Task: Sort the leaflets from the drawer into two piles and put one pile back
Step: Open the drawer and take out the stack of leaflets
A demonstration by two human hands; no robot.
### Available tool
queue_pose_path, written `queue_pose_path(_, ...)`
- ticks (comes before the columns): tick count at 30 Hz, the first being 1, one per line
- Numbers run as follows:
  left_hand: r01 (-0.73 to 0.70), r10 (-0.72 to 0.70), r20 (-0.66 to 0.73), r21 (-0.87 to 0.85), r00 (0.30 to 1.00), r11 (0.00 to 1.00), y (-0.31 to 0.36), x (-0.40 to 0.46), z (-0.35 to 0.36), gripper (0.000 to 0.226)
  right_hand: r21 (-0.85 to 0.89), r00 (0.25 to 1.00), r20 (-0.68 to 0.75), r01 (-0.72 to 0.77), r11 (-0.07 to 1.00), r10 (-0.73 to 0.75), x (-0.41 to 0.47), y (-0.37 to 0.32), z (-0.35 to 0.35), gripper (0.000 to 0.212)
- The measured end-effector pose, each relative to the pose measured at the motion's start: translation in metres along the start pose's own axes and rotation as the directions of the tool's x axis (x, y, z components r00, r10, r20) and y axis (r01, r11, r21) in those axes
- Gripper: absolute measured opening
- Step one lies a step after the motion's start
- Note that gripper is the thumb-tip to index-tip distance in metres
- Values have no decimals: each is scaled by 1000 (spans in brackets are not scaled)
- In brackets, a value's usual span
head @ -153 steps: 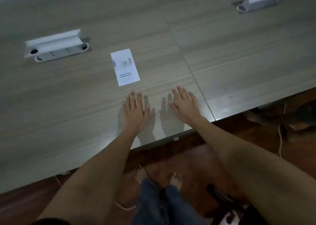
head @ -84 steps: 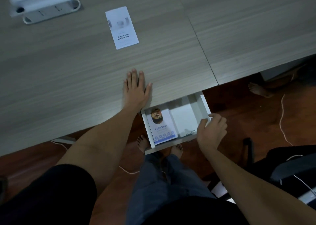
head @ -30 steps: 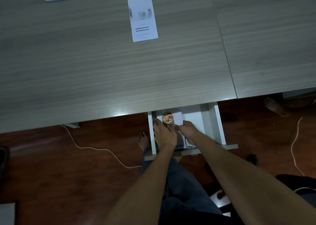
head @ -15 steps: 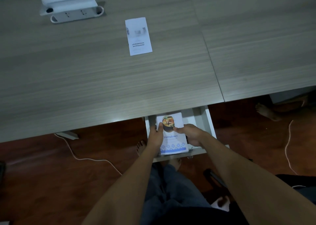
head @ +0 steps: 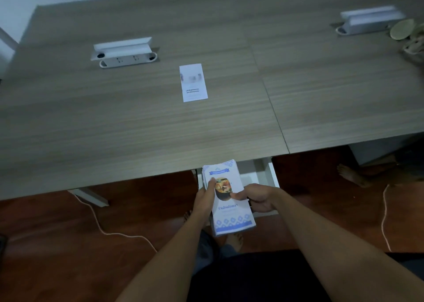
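A stack of leaflets (head: 229,212) with a food picture and blue pattern on top is held above the open white drawer (head: 266,175) under the desk edge. My left hand (head: 205,198) grips the stack's left edge, thumb on the cover. My right hand (head: 257,197) grips its right edge, thumb on the food picture. A single white leaflet (head: 193,82) with dark text lies flat on the wooden desk (head: 114,123), well beyond the stack.
Two white socket boxes stand on the desk, one at the left (head: 125,53) and one at the far right (head: 369,22). A plant (head: 410,35) is at the right edge. Cables (head: 110,230) run over the red-brown floor. Another person's foot (head: 351,175) shows under the desk.
Both hands have lifted the stack of leaflets up out of the drawer toward me. The view has tilted up, showing more of the desk.
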State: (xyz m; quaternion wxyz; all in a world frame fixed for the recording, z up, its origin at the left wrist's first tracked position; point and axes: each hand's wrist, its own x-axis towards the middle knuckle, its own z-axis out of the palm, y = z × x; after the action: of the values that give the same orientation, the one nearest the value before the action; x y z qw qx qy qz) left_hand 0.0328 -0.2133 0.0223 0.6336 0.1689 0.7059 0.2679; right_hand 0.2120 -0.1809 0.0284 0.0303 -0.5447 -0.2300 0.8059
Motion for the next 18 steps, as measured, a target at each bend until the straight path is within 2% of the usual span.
queue_pose_path(5, -160, 161, 1, -133, 987, 978, 34, -12, -2, 30, -27, 990, 10, 140, 990, -140, -12, -32, 14, 35)
queue_pose_path(9, -269, 273, -13, -209, 962, 940, 75, -12, -10, 39, 0, 949, 14, 315, 949, -315, -12, -68, 26, 45)
queue_pose_path(12, -343, 345, -36, -250, 938, 906, 108, -10, -21, 41, 14, 924, -12, 383, 923, -383, -16, -99, 42, 44)
queue_pose_path(16, -401, 413, -8, -262, 911, 878, 154, -5, -35, 53, -86, 791, -164, 583, 808, -589, -17, -141, 68, 55)
queue_pose_path(18, -405, 426, 14, -282, 905, 870, 177, -6, -42, 59, -86, 725, -264, 639, 765, -636, -18, -159, 79, 59)
